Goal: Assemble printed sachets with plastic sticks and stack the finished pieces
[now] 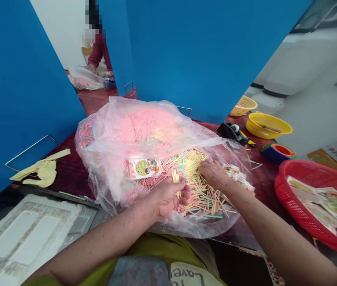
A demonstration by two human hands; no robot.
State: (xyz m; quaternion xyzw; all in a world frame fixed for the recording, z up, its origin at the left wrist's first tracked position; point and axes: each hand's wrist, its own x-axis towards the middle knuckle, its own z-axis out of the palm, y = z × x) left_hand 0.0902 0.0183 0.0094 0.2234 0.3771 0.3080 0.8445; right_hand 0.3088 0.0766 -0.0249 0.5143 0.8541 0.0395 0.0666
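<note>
A large clear plastic bag (pixel 103 159) lies on the dark red table, its mouth toward me, full of thin pink, yellow and green sticks (pixel 206 202). My left hand (pixel 173 194) is closed round a small bundle of yellow sticks (pixel 175 178), held upright over the pile. My right hand (pixel 214 172) reaches into the loose sticks, its fingertips at the yellow ones; whether it grips any is hidden. A printed packet (pixel 146 168) rests on the bag left of my hands. More printed packets (pixel 240 174) lie beyond my right wrist.
At the right stands a red basket (pixel 287 190) with printed packets inside. Behind it are a yellow basket (pixel 268 123), coloured tape rolls (pixel 278 153) and a black tape dispenser (pixel 232 133). A yellow glove (pixel 41 171) lies left. Blue panels (pixel 180 55) rise behind; another person sits beyond.
</note>
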